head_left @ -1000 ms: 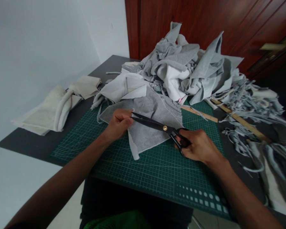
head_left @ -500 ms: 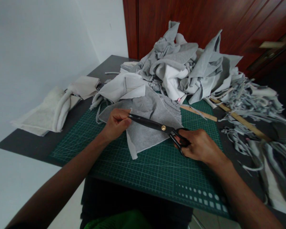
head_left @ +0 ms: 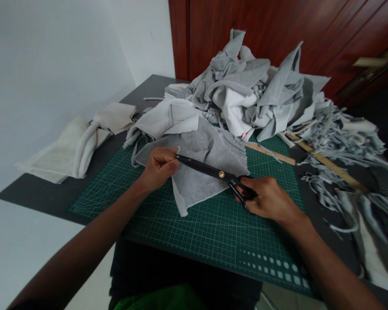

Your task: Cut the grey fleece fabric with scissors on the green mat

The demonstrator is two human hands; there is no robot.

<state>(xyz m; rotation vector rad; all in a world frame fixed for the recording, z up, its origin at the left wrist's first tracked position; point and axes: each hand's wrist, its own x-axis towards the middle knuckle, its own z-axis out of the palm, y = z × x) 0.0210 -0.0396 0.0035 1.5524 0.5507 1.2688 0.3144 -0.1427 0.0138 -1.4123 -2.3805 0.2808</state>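
Note:
My right hand (head_left: pixel 267 198) is wrapped round the black handles of a pair of scissors (head_left: pixel 210 168). Its long blades lie together and point left, over a grey piece of fabric (head_left: pixel 198 189). At the blade tips, my left hand (head_left: pixel 161 169) is closed in a pinch on the edge of that grey fabric. The fabric hangs and spreads over a green cutting mat (head_left: pixel 181 232), with one narrow corner drooping toward me. What lies between the blade tips and the left fingertips is too small to make out.
Behind the grey piece lies pale folded fabric (head_left: pixel 168 118), and a tall heap of grey cloth (head_left: pixel 239 82) stands by the door. Thin fabric strips (head_left: pixel 342 133) pile up at right near a wooden ruler (head_left: pixel 336 170). Cream padding (head_left: pixel 61 150) rests at left.
The view has shifted very slightly. Both hands, the scissors and the grey fabric hold nearly the same places, with the blades still together.

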